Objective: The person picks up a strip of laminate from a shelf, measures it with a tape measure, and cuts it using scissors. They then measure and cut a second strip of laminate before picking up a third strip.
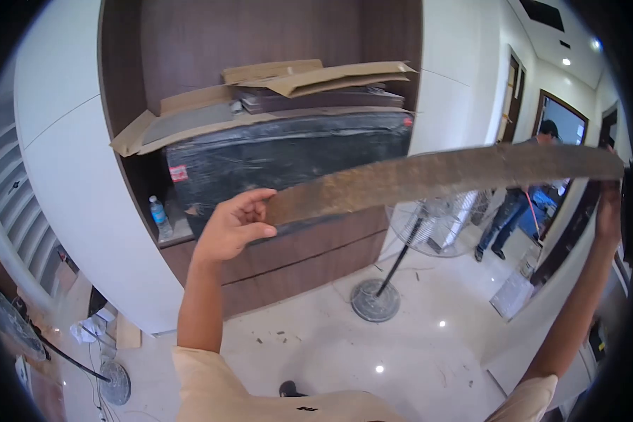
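A long brown wooden strip [429,179], scuffed and paler toward its left part, stretches across the view at about chest height. The lens makes it look curved. My left hand [233,224] pinches its left end, thumb below and fingers above. At the far right my right hand [609,200] is at the other end, its fingers partly hidden by the strip and the dark edge of the view. Behind the strip, a large black wrapped box [281,151] sits in a brown wooden recess [260,35].
Flattened cardboard [359,74] lies on the box, and a water bottle [160,216] stands left of it. A pedestal fan [376,300] stands on the glossy floor, another fan [115,382] at lower left. A person [510,214] stands near a doorway at right.
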A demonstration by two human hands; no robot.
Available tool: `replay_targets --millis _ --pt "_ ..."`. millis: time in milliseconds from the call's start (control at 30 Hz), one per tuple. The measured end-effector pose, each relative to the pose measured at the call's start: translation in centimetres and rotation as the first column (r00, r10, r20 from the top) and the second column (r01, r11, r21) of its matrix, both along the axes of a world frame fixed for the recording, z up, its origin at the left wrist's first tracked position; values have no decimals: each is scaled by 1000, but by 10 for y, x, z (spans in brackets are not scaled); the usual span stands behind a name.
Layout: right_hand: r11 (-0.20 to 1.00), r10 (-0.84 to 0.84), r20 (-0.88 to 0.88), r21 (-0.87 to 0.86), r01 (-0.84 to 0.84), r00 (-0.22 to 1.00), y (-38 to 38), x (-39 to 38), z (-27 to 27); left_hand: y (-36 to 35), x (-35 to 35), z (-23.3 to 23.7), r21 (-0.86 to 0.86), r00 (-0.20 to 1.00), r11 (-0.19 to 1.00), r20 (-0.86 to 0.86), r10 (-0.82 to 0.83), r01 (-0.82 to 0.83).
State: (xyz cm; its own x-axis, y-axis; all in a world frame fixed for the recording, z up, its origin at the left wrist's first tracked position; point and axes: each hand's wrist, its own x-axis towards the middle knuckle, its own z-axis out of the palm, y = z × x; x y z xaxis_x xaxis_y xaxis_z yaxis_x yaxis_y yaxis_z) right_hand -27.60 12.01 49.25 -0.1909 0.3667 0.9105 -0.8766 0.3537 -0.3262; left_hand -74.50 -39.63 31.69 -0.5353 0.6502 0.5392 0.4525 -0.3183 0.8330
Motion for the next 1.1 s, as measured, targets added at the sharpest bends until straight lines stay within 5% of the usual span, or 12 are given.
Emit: replay_targets --millis 67,167,200,267,533,833,1100 --pt "924 -127 -176 -379 52 976 -92 -125 23 -46 -44 3 52 995 993 19 102 -102" --pt "878 64 -206 -453 -153 977 -132 -245 41 -115 -87 14 63 968 966 14 250 -251" --pt "932 272 -95 -223 -287 957 -44 -267 44 -134 -98 19 72 956 953 1 294 -293" --pt "915 158 -170 -345 -209 973 -115 -345 53 -175 -121 25 86 914 911 -16 405 -403" --pt "964 226 19 -147 -221 974 -156 -547 104 -267 -161 43 135 742 741 -55 668 -657" --pt "950 278 204 -206 -237 939 -137 -681 125 -251 -188 77 102 586 598 -126 801 -795" --pt "937 280 325 -297 -184 903 -78 -772 121 -196 -222 112 47 573 591 -194 796 -805"
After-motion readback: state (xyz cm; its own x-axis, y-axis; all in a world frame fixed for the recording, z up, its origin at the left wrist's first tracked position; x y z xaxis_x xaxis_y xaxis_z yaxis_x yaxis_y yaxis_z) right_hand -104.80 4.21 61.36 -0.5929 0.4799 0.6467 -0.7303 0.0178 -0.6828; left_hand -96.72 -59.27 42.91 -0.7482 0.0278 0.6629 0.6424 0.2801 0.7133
